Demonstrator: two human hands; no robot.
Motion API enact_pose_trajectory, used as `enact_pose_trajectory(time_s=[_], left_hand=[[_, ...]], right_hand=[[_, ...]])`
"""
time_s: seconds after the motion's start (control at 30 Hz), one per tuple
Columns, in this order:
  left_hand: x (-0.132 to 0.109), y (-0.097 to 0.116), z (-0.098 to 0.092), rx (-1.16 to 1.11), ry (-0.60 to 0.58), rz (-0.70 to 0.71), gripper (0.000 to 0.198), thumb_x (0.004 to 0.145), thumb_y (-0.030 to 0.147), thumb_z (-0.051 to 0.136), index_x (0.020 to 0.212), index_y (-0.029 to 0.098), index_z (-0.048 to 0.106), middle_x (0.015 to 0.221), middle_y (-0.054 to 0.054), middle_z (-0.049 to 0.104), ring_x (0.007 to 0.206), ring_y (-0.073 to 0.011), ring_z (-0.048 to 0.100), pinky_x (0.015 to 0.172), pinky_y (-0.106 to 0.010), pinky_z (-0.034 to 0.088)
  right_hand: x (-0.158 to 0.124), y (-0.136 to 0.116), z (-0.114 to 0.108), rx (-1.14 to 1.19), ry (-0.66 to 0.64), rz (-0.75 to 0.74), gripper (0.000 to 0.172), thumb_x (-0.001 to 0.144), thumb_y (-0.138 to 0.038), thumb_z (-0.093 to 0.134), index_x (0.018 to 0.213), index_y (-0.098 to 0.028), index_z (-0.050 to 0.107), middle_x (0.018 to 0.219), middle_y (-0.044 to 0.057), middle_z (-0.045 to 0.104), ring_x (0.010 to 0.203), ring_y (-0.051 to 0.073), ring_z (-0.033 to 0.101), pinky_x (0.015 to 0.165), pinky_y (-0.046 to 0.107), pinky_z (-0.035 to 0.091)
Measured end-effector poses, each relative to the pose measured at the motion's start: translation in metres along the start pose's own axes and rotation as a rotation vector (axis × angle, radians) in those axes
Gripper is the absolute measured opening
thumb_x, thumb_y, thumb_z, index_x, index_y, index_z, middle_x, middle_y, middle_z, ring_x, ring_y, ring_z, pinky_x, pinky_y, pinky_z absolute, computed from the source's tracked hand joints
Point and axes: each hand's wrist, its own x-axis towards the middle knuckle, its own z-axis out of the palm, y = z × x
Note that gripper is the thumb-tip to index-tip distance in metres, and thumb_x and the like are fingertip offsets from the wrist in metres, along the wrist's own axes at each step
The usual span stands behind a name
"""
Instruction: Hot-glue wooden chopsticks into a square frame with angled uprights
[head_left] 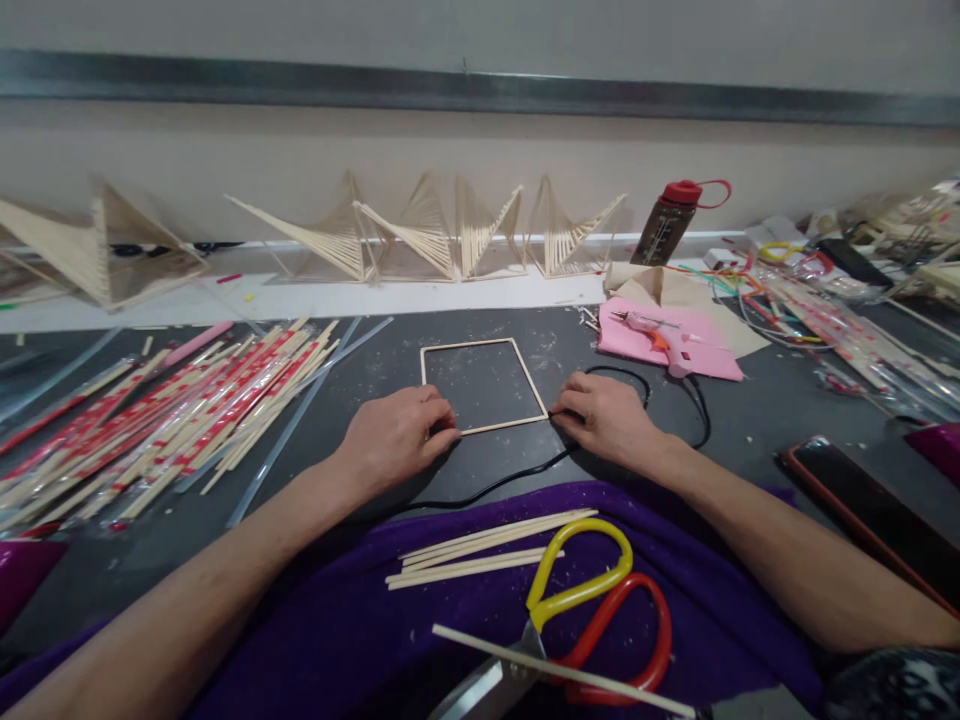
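A square frame of thin wooden sticks [504, 424] lies flat on the dark tabletop. My left hand [401, 430] is closed at its near left corner, thumb and fingers pinching there and hiding that corner. At the near right corner, my right hand [604, 418] rests with its fingertips pressed together against the joint. Below, on purple cloth, are several loose sticks [480, 552]. Large scissors with one yellow and one red handle [600, 580] lie in front of me, a single stick [570, 672] across them.
Packs of chopsticks [202, 410] spread over the left side. A pink glue gun [660, 338] rests on pink material at right, its black cable [487, 492] running past my hands. Stick models [420, 240] and a bottle [666, 222] line the wall. A phone [862, 505] lies right.
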Motion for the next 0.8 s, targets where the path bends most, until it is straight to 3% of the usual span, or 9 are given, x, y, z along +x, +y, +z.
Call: enact_pose_trajectory(time_s=[0.33, 0.43, 0.53, 0.67, 0.73, 0.8], left_hand=[[0.030, 0.048, 0.004, 0.036, 0.011, 0.096, 0.023, 0.088, 0.035, 0.046, 0.088, 0.023, 0.065, 0.091, -0.003, 0.063, 0.087, -0.0196, 0.059, 0.061, -0.028, 0.040], [0.034, 0.052, 0.004, -0.003, 0.032, 0.090, 0.022, 0.088, 0.036, 0.047, 0.091, 0.023, 0.065, 0.093, -0.002, 0.063, 0.090, -0.0189, 0.059, 0.064, -0.028, 0.042], [0.034, 0.033, -0.007, -0.040, 0.100, 0.036, 0.023, 0.088, 0.037, 0.047, 0.092, 0.024, 0.066, 0.096, -0.001, 0.065, 0.092, -0.0174, 0.059, 0.069, -0.027, 0.043], [0.038, -0.021, -0.022, -0.078, 0.266, -0.134, 0.029, 0.089, 0.036, 0.044, 0.098, 0.021, 0.066, 0.103, -0.003, 0.066, 0.094, -0.0178, 0.060, 0.081, -0.029, 0.045], [0.045, -0.050, -0.019, -0.100, 0.350, -0.228, 0.034, 0.089, 0.031, 0.040, 0.113, 0.020, 0.062, 0.117, -0.006, 0.064, 0.106, -0.0201, 0.058, 0.092, -0.032, 0.044], [0.053, -0.070, -0.008, -0.150, 0.332, -0.284, 0.040, 0.089, 0.026, 0.037, 0.124, 0.021, 0.056, 0.129, -0.005, 0.058, 0.116, -0.0193, 0.054, 0.100, -0.032, 0.040]], right_hand=[[0.003, -0.008, 0.008, -0.041, 0.025, -0.016, 0.025, 0.092, -0.029, 0.047, 0.085, -0.019, 0.068, 0.085, 0.004, 0.062, 0.077, 0.014, 0.053, 0.066, 0.027, 0.031], [0.002, -0.007, 0.009, -0.044, 0.028, -0.048, 0.027, 0.093, -0.030, 0.045, 0.085, -0.019, 0.068, 0.086, 0.005, 0.062, 0.077, 0.015, 0.053, 0.067, 0.028, 0.030], [0.002, -0.007, 0.009, -0.035, 0.024, -0.071, 0.028, 0.094, -0.031, 0.043, 0.088, -0.019, 0.068, 0.088, 0.005, 0.063, 0.079, 0.015, 0.053, 0.070, 0.029, 0.031], [0.002, -0.008, 0.009, -0.019, 0.045, -0.082, 0.026, 0.094, -0.033, 0.044, 0.097, -0.020, 0.067, 0.090, 0.005, 0.063, 0.081, 0.016, 0.054, 0.071, 0.029, 0.032], [0.002, -0.008, 0.010, -0.008, 0.057, -0.100, 0.026, 0.095, -0.034, 0.044, 0.099, -0.021, 0.067, 0.090, 0.005, 0.063, 0.081, 0.016, 0.054, 0.072, 0.029, 0.032], [0.001, -0.008, 0.012, 0.002, 0.063, -0.123, 0.027, 0.095, -0.034, 0.043, 0.098, -0.022, 0.068, 0.089, 0.005, 0.064, 0.081, 0.016, 0.054, 0.072, 0.029, 0.033]])
